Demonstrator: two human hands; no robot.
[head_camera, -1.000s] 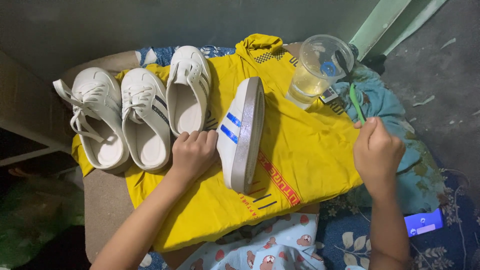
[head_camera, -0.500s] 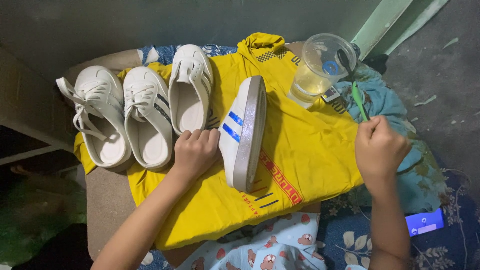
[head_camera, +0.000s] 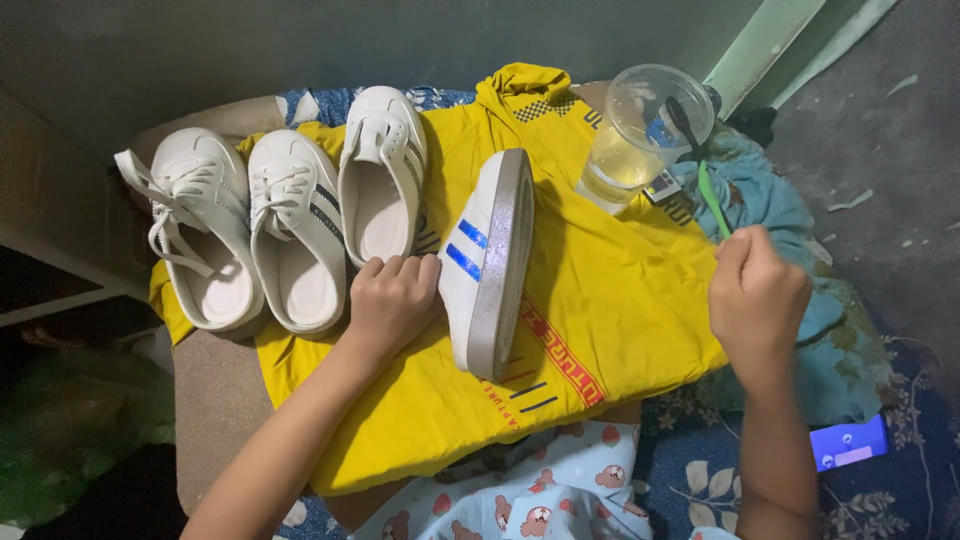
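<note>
Your left hand (head_camera: 392, 298) is gripping the white shoe (head_camera: 487, 262) propped on edge at centre on the yellow shirt (head_camera: 610, 300), while your right hand (head_camera: 757, 297), at three o'clock, is clenching a green toothbrush (head_camera: 712, 200) dipping into the clear cup (head_camera: 640, 130) at one o'clock.

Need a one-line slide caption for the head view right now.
Left hand props a white shoe on its side on yellow cloth; right hand dips a green toothbrush into a clear cup.
</note>
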